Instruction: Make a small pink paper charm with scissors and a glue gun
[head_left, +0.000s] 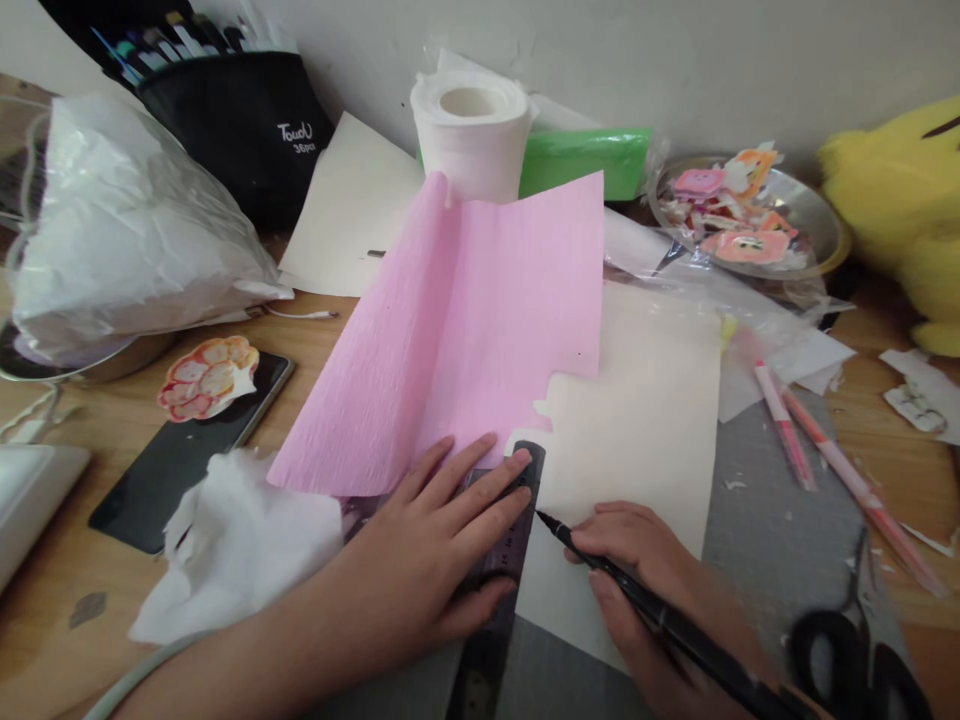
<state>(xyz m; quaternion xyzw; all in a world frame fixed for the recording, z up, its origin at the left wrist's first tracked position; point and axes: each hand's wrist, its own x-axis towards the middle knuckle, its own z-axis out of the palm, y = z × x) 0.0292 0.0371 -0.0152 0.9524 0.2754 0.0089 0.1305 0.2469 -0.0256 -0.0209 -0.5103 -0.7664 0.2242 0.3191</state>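
Observation:
My left hand (442, 545) lies flat with fingers spread, pressing a dark ruler (504, 560) down onto a cream sheet of paper (637, 420). My right hand (645, 575) grips a black pen (660, 615), its tip touching the cream sheet right beside the ruler's edge. A pink crepe paper sheet (465, 330) lies under the left fingertips and curls up toward the back.
A toilet roll (471, 130), green packet (585, 160) and black pen case (240, 120) stand at the back. A phone with a paw sticker (202, 420) and crumpled tissue (240, 540) lie left. Pink pens (825, 450), black scissors (855, 650), a sticker bowl (750, 215) and a yellow plush (900, 200) sit right.

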